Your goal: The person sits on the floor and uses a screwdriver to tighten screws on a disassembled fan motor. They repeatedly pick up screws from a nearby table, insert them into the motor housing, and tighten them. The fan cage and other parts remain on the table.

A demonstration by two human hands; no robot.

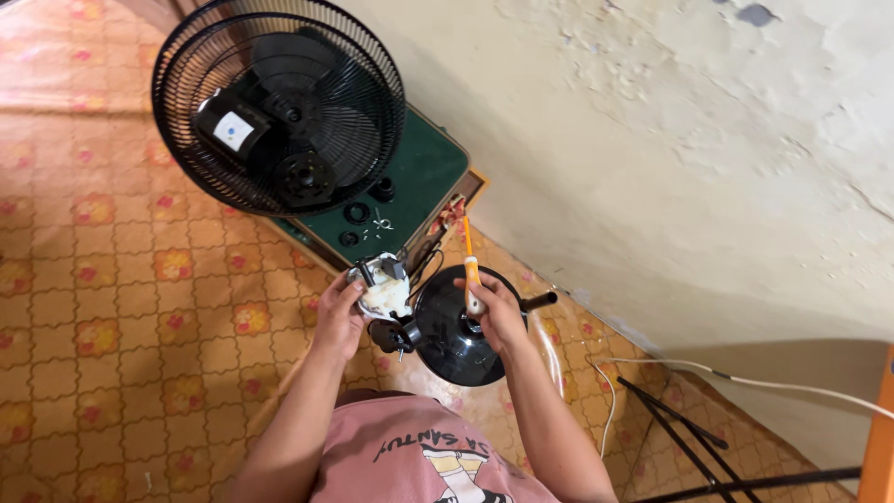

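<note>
Head view. The person sits on the patterned floor (pixel 121 307) beside a pale, flaking wall (pixel 670 168). A pedestal fan is in pieces, and the work judged from the layout is well into disassembly or repair.

The left hand (pixel 340 312) is closed around a white plastic housing (pixel 384 291) with dark parts and wires showing on top; it is held just above the floor, in front of the person's lap. The right hand (pixel 494 312) grips an orange-and-white screwdriver (pixel 471 270), shaft pointing upward and away, and rests on the round black fan base (pixel 452 340). A short black stem (pixel 540 300) projects from the base to the right. Housing and base lie just beside each other; whether they are joined by the wires cannot be told at this size.

Already off: the black fan head with its grille (pixel 279 107), motor side up, lying on the green board (pixel 419 177) against the wall. Small loose parts, black rings and pale fasteners (pixel 368 216), sit on the same board near its front edge, well apart from the hands.

Remaining, as a judgement: the housing is open and still being worked; nothing visible has been refitted, and the fan head remains separate from its base.

Other items: a white cable (pixel 745 380) trails along the floor at right, beside thin black rods (pixel 680 428).
</note>
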